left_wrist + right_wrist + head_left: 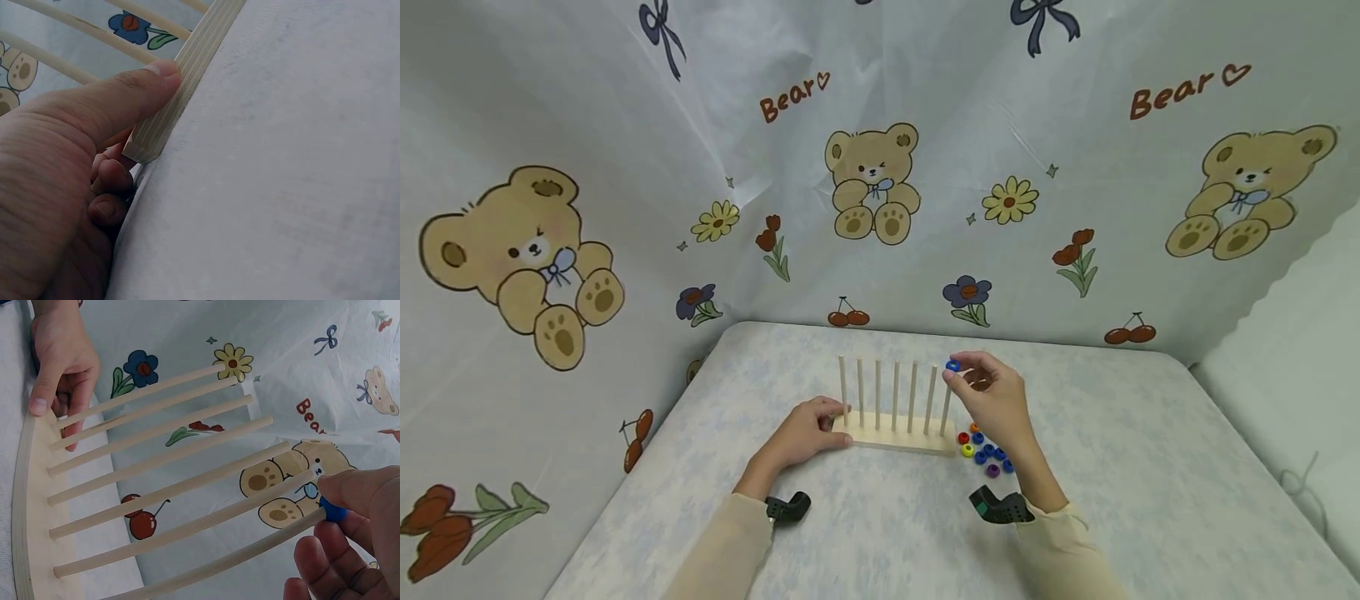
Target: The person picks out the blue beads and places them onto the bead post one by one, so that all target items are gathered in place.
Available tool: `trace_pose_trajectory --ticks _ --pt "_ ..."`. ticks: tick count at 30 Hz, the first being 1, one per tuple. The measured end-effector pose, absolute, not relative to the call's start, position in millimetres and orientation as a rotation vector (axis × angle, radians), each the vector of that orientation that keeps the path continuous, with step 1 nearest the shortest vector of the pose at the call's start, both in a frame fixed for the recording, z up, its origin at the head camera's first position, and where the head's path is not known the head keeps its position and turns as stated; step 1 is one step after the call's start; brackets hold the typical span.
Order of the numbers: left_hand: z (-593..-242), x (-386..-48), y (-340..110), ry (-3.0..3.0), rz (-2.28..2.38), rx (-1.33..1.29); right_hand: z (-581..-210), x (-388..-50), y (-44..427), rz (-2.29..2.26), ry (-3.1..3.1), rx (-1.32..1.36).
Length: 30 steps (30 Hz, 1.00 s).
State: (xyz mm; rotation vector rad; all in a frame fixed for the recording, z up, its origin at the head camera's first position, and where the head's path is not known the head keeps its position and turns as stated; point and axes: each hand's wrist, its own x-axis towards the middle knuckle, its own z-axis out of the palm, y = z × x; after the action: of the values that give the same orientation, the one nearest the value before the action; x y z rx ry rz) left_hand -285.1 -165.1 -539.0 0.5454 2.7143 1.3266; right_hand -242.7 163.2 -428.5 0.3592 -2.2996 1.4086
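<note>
The rack (887, 437) lay across the middle of the table (880, 533), its seven upright pegs in a row. I took twelve o'clock as the wall side. At the rack's nine o'clock, the left hand (801, 435) gripped the end of the base, its thumb (140, 90) over the near edge and its fingers (114, 175) curled beyond the end.

Over at about two o'clock, the right hand (1000, 400) was nearly closed, pinching a blue bead (334, 512) at the tip of the last peg (244, 551) (whether the bead had begun to slide on, I couldn't tell).

Loose beads lay just off the rack's end, between three and four o'clock. Within that cluster, an orange bead (974, 427) sat near eleven, a red bead (964, 437) at ten, a yellow bead (967, 451) at nine and a purple bead (993, 471) between five and six, with several blue ones (988, 448) among them. Beyond the table, towards twelve, hung a bear-print cloth (955, 100).
</note>
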Motion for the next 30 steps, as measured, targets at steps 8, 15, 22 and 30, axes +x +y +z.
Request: trace_pose_trajectory --ticks 8,15,22,30 --pt "-540.5 -276.6 -170.0 2.745 1.306 0.534 -433.6 -240.9 159.1 1.421 -2.321 0.355" --pt "-534.0 -281.2 -161.9 2.710 1.352 0.562 -428.8 -241.6 164.2 1.376 -2.328 0.343" --pt "-536.9 -283.3 -161.7 2.720 1.338 0.529 -428.5 -242.3 164.3 1.378 -2.365 0.337" --pt "-533.6 -281.9 -161.5 2.714 1.342 0.545 -428.5 -242.3 165.4 1.343 -2.382 0.323"
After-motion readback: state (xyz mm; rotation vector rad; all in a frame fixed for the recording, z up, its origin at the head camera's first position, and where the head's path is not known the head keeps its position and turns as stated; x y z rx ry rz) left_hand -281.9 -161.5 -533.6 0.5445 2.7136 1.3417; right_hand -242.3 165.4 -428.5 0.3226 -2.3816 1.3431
